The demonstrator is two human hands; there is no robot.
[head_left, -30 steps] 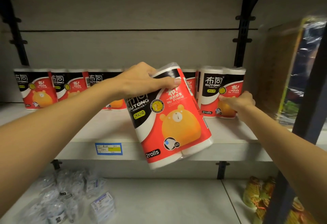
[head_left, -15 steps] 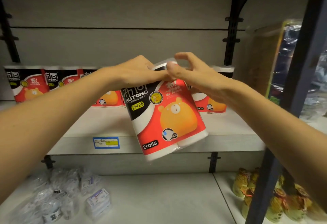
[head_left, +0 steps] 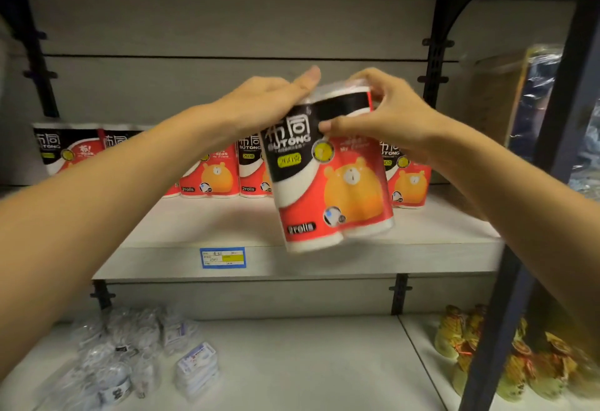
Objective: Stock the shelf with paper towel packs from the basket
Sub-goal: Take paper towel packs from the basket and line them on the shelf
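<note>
Both hands meet at the centre of the frame on a red, black and white plastic-wrapped two-roll paper towel pack (head_left: 328, 180), held in the air just above the front part of the pale grey shelf board (head_left: 292, 261). The pack stands nearly upright, its long axis vertical with the top leaning slightly to the right, its printed face with the orange bear turned toward the camera and the "2rolls" mark at the lower end. The left hand (head_left: 259, 102) lies over the upper left of the pack, fingers curled down behind it and thumb stretched across the top. The right hand (head_left: 389, 112) grips the upper right corner, thumb pressed on the front, fingers wrapped over the top. Behind, along the back of the same shelf, a row of matching red-and-black packs (head_left: 220, 170) stands upright. A blue-edged price label (head_left: 222, 257) sits on the shelf's front edge, left of the held pack.
</note>
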